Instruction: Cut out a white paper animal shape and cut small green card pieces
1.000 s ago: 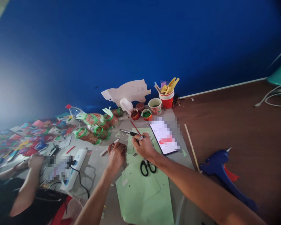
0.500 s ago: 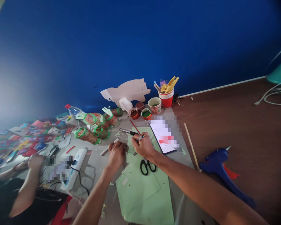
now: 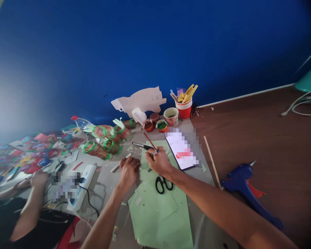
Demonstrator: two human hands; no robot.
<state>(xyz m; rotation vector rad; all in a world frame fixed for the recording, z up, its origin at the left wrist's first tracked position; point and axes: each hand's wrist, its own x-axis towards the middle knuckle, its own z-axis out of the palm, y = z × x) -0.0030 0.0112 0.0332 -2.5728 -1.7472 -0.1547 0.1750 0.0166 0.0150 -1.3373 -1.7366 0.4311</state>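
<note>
My right hand (image 3: 159,162) is closed round a pen (image 3: 155,152), its tip low over light green paper (image 3: 160,221). Beside it, my left hand (image 3: 129,169) rests at the paper's left edge with fingers bent and a little apart, close to a white stick-like piece (image 3: 116,168). Black-handled scissors (image 3: 160,185) lie on the paper beneath my right wrist, partly covered. Just beyond my hands are a slim black-and-silver tool (image 3: 145,146) and a red-handled paintbrush (image 3: 149,139). A lit phone or tablet (image 3: 177,147) lies to the right.
Painted green-rimmed jars (image 3: 95,149) and paint cups (image 3: 161,126) stand behind. A red cup (image 3: 184,110) holds yellow tools. On the right are a wooden stick (image 3: 211,160) and a blue glue gun (image 3: 245,183). Another person's arm (image 3: 28,214) works at left, near a power strip (image 3: 88,174).
My left hand has shifted very slightly. My right hand keeps the pen in nearly the same place.
</note>
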